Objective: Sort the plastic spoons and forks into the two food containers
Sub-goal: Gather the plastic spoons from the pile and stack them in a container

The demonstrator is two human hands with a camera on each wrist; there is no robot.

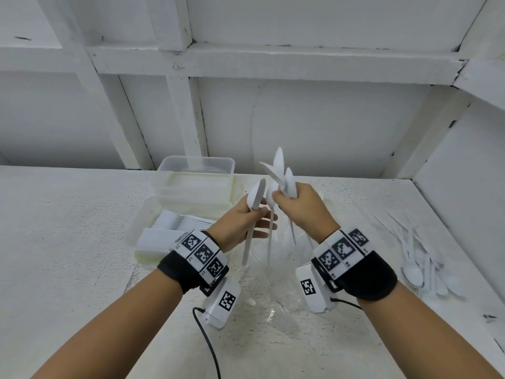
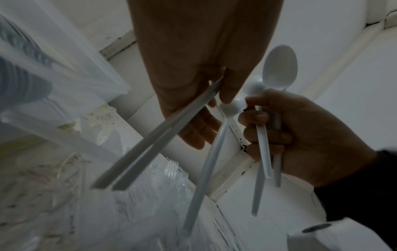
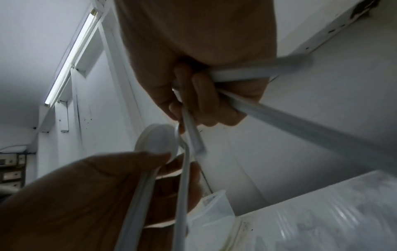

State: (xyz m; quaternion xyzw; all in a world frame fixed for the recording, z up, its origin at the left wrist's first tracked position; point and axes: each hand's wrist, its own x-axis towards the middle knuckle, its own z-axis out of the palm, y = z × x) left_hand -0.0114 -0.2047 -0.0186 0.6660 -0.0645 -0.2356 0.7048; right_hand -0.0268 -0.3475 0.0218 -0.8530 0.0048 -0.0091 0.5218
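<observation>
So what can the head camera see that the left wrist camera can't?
Only the head view shows the loose cutlery pile at the table's right side, the two containers whole, far and near, and both wristbands with their markers.

Only the left wrist view shows the palm side: a spoon bowl face-on above the right hand, and fork tines in a stack below.

Both show the left hand pinching handles and the right hand gripping a bunch of spoons.

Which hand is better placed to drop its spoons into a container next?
Left. The left hand grips spoons beside the near container; the right hand is farther away, holding a mixed bunch.
</observation>
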